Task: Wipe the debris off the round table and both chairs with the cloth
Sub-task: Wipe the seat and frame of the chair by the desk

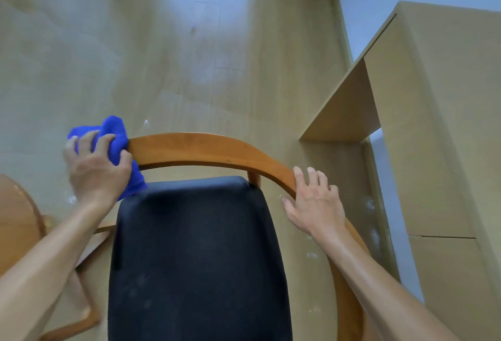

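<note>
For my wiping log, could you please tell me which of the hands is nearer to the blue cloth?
Left. The left hand grips the blue cloth at the left end of the chair's curved wooden rail; the right hand rests on the rail's right side, apart from it.

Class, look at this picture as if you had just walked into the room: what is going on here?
A person is cleaning a wooden chair with a dark padded seat. The left hand grips a bunched blue cloth against the left end of the chair's curved rail. The right hand rests on the right side of the rail with straight fingers, seemingly steadying it. Pale specks lie on the floor beside the chair. An edge of the round table shows at lower left.
</note>
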`<state>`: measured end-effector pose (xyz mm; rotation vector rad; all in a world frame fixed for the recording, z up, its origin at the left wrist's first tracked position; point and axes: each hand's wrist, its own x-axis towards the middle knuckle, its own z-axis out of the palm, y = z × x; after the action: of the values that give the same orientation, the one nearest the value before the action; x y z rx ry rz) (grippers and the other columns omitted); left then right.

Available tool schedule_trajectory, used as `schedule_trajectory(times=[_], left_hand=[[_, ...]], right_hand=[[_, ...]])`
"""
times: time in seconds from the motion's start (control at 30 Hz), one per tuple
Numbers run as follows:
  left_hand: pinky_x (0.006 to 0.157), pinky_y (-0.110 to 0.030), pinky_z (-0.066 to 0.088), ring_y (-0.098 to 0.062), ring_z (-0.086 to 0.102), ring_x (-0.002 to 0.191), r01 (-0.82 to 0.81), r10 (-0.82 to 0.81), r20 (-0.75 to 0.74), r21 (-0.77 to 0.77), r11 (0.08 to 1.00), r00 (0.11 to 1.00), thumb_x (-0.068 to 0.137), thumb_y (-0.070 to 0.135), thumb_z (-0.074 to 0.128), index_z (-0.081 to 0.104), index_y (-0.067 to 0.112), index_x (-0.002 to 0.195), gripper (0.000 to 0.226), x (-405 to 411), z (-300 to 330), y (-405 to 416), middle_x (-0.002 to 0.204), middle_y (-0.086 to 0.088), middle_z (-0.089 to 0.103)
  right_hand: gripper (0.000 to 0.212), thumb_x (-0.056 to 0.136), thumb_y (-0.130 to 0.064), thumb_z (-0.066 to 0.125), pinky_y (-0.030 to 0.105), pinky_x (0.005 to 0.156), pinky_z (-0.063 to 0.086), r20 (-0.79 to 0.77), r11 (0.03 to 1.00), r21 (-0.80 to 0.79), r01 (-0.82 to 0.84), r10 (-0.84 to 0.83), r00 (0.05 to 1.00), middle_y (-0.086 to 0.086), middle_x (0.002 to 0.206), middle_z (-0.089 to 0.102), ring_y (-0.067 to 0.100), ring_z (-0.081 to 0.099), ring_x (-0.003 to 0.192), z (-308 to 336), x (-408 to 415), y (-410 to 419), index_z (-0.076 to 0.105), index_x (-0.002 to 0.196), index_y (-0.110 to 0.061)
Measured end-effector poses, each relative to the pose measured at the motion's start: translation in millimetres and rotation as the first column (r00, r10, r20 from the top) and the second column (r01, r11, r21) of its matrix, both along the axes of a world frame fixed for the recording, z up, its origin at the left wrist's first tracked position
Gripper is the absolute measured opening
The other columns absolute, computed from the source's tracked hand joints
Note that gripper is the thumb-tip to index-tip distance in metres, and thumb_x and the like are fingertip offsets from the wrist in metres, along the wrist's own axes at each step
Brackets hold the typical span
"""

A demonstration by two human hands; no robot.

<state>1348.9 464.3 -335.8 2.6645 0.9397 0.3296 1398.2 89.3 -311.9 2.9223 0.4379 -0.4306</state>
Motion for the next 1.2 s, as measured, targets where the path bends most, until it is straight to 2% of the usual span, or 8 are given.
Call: schedule_trajectory(times=[0.17, 0.27, 0.4, 0.47, 0.6, 0.8, 1.03, 1.2], left_hand=[[0.11, -0.054, 0.03, -0.041, 0.038, 0.133, 0.386, -0.385, -0.028, 0.093, 0.918, 0.923, 0.08, 0.04, 0.045, 0.064, 0.014, 0.113, 0.046, 64, -2, -151, 0.13, -0.01, 0.056], [0.103, -0.056, 0.036, -0.039, 0.047, 0.125, 0.667, -0.669, -0.023, 0.106, 0.738, 0.743, 0.08, 0.04, 0.051, 0.068, 0.015, 0.1, 0.036, 70, -1, -240, 0.119, -0.007, 0.062], [0.103, -0.053, 0.041, -0.038, 0.051, 0.121, 0.828, -0.835, -0.007, 0.13, 0.545, 0.551, 0.08, 0.036, 0.054, 0.069, 0.016, 0.103, 0.034, 69, -4, -205, 0.12, -0.008, 0.063], [0.106, -0.048, 0.04, -0.038, 0.046, 0.127, 0.763, -0.771, 0.007, 0.133, 0.632, 0.637, 0.081, 0.034, 0.054, 0.067, 0.014, 0.112, 0.04, 61, -5, -136, 0.128, -0.009, 0.059], [0.104, -0.047, 0.04, -0.034, 0.041, 0.127, 0.334, -0.333, 0.038, -0.014, 0.943, 0.942, 0.082, 0.037, 0.051, 0.063, 0.013, 0.12, 0.047, 16, 4, -1, 0.133, -0.007, 0.053], [0.107, -0.042, 0.034, -0.033, 0.035, 0.13, -0.036, 0.035, -0.002, -0.043, 0.998, 0.999, 0.086, 0.025, 0.057, 0.061, 0.014, 0.119, 0.035, -8, 4, 27, 0.136, -0.005, 0.05], [0.108, -0.051, 0.036, -0.039, 0.039, 0.131, 0.359, -0.358, -0.02, 0.084, 0.93, 0.933, 0.08, 0.038, 0.046, 0.062, 0.014, 0.115, 0.045, 51, 3, -100, 0.131, -0.009, 0.055], [0.099, -0.055, 0.042, -0.04, 0.047, 0.125, 0.703, -0.707, -0.023, 0.126, 0.7, 0.707, 0.08, 0.035, 0.053, 0.067, 0.013, 0.102, 0.034, 67, -4, -181, 0.122, -0.009, 0.061]], right_hand=[[0.071, 0.093, -0.049, 0.042, 0.045, 0.101, 0.04, -0.032, 1.0, 0.0, 0.01, -0.01, 0.999, 0.014, 0.15, 0.029, 0.032, 0.031, 0.137, 1, 1, 1, 0.015, 0.149, -0.015], [0.065, 0.083, -0.037, 0.053, 0.04, 0.083, 0.046, -0.041, 0.999, -0.007, 0.036, -0.036, 0.999, 0.014, 0.133, 0.045, 0.03, 0.045, 0.123, -2, 0, 1, 0.036, 0.138, -0.006], [0.039, 0.082, -0.029, 0.051, 0.034, 0.069, 0.042, -0.01, 1.0, 0.022, 0.013, -0.013, 1.0, 0.007, 0.113, 0.051, 0.025, 0.053, 0.102, -1, 2, 0, 0.046, 0.116, -0.01], [0.041, 0.089, -0.033, 0.046, 0.03, 0.076, 0.047, 0.001, 1.0, 0.03, -0.01, 0.01, 1.0, 0.005, 0.121, 0.051, 0.022, 0.054, 0.104, 1, 2, 0, 0.042, 0.124, -0.013], [0.046, 0.092, -0.036, 0.044, 0.029, 0.083, 0.047, -0.01, 0.999, 0.05, 0.008, -0.007, 1.0, 0.004, 0.128, 0.05, 0.021, 0.054, 0.11, 6, 2, 5, 0.038, 0.132, -0.014], [0.045, 0.091, -0.037, 0.044, 0.029, 0.081, 0.047, -0.013, 0.999, 0.04, 0.011, -0.01, 1.0, 0.002, 0.124, 0.051, 0.02, 0.054, 0.107, 5, 1, 3, 0.037, 0.129, -0.015], [0.047, 0.089, -0.035, 0.048, 0.033, 0.082, 0.049, -0.015, 0.998, 0.064, 0.021, -0.02, 1.0, 0.005, 0.12, 0.053, 0.022, 0.055, 0.104, 4, 2, 2, 0.039, 0.129, -0.013], [0.043, 0.089, -0.038, 0.049, 0.032, 0.079, 0.047, -0.012, 0.996, 0.086, 0.017, -0.016, 1.0, 0.004, 0.115, 0.053, 0.021, 0.055, 0.099, 2, 1, 0, 0.04, 0.125, -0.015]])
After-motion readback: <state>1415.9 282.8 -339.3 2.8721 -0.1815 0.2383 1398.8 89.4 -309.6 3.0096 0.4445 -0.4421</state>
